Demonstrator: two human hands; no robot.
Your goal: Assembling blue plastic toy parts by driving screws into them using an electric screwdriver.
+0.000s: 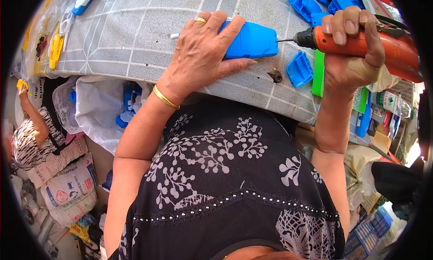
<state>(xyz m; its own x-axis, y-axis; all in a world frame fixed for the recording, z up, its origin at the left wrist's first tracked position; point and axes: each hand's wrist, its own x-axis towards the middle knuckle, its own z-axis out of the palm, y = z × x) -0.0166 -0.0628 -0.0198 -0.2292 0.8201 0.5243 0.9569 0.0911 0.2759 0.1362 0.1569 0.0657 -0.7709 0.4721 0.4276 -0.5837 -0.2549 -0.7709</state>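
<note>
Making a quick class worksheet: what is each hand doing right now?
Left hand: closed over the blue plastic casing, holding it.
Right hand: closed around the orange power screwdriver, holding it.

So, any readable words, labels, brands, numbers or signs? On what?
Wording not copied; print stands on:
White sack, lower left: red and blue print, fine lines too small.
White wrapping, far left: large dark characters.
Bottle, right: green-and-white label, small print blurred.
Blue packaging, lower right: too blurred.
Blue casing under left hand, orange drill in right hand: none legible.
</note>
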